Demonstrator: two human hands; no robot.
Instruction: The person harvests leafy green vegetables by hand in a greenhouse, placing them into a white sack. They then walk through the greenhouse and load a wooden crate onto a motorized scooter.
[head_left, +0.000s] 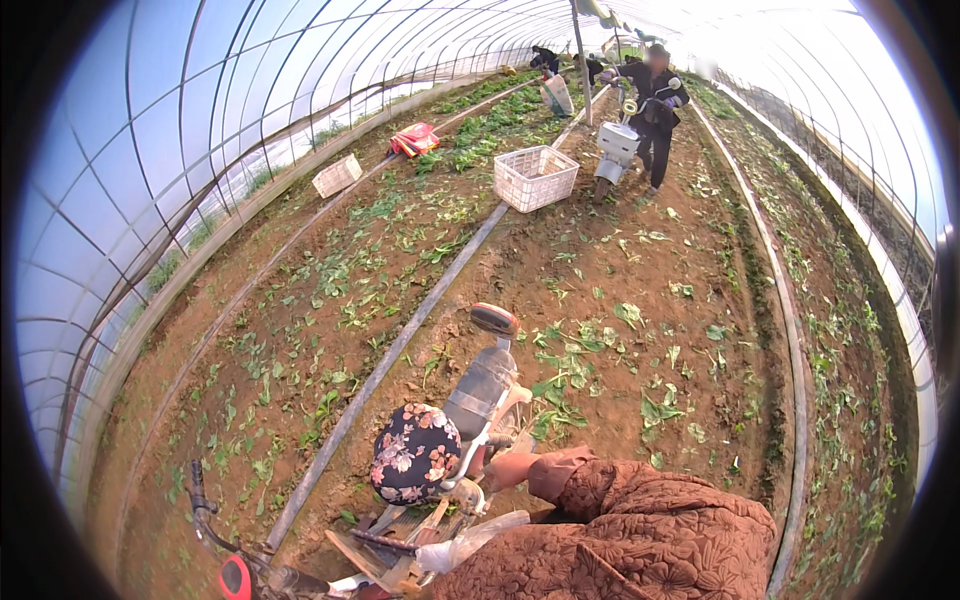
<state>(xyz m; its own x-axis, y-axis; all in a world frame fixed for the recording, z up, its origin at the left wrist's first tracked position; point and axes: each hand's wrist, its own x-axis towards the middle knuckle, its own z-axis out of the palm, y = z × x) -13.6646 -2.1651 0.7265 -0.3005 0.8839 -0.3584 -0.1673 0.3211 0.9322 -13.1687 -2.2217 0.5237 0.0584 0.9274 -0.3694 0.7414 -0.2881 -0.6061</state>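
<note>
A small electric scooter with a black seat (481, 390) lies or leans at lower centre, its handlebar (225, 536) at bottom left. A round, black flower-patterned seat cover (416, 454) sits in front of the black seat. From a brown quilted sleeve, my right hand (508, 471), in an orange-brown covering, reaches to the frame under the seats; its fingers are hidden. My left hand (469, 541) seems to be under whitish translucent plastic, beside a dark ribbed bar (384, 541); its fingers cannot be made out. Wooden slats (364, 562) lie across the scooter's footboard area.
A person (656, 112) holds a white scooter (619, 142) further up the greenhouse. Near it stands a white plastic crate (534, 184); another crate (337, 176) and red bags (414, 139) lie to the left. Long rails (405, 337) cross the soil among scattered leaves. Several people bend far back.
</note>
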